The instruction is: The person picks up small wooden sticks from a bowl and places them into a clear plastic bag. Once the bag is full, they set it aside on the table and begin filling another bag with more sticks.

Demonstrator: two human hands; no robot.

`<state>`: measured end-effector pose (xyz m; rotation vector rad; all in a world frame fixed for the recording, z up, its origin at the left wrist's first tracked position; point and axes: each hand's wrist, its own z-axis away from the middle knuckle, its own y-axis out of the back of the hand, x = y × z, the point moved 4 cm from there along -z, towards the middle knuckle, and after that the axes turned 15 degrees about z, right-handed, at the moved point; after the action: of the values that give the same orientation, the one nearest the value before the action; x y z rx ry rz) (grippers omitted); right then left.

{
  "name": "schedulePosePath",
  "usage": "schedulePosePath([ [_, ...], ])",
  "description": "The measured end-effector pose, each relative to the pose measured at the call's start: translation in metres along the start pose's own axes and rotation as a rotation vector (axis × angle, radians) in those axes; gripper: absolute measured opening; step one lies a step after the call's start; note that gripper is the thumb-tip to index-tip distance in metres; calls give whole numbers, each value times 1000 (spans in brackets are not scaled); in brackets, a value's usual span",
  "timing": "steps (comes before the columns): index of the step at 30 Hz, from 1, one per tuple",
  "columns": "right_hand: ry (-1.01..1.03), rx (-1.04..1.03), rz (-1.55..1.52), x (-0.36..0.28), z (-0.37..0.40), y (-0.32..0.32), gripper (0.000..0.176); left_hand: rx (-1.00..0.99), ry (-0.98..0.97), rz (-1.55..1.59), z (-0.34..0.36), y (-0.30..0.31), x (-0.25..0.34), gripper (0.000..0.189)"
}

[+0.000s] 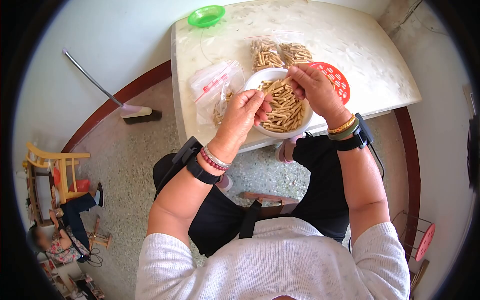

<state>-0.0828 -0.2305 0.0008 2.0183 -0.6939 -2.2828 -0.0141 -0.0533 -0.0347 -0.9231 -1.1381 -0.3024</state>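
A white bowl point(308, 117) full of short tan stick-like pieces point(286, 112) stands at the table's near edge. Over its left rim my left hand point(243, 112) is closed, thumb and forefinger pinched together. My right hand point(317, 87) is also closed in a pinch, above the bowl's right side. A pale tan strip or stick seems to span the gap between the two pinches; its exact kind is too small to make out. Behind the right hand lies a red perforated basket point(342, 82), partly covered by it. Beside the left hand is a clear zip bag point(212, 87) with some pieces near it.
Two filled clear bags point(265, 54) lie behind the bowl on the pale table point(360, 45). A green bowl point(206, 16) sits at the far left corner. A broom point(135, 111) leans by the wall. Another person point(62, 245) sits at left near a wooden chair point(62, 170).
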Motion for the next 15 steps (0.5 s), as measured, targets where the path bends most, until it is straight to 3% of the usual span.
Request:
schedulePosePath([
  [2,-74,25,-173,8,-1,3,23,-10,21,23,1,0,-1,26],
  [4,-106,-60,-641,13,-5,1,22,-43,27,72,1,0,-2,28],
  [7,-196,14,-752,9,-5,2,15,-56,50,122,1,0,-3,28],
  [15,-56,-87,-270,3,-1,-14,17,-45,134,244,2,1,-2,27],
])
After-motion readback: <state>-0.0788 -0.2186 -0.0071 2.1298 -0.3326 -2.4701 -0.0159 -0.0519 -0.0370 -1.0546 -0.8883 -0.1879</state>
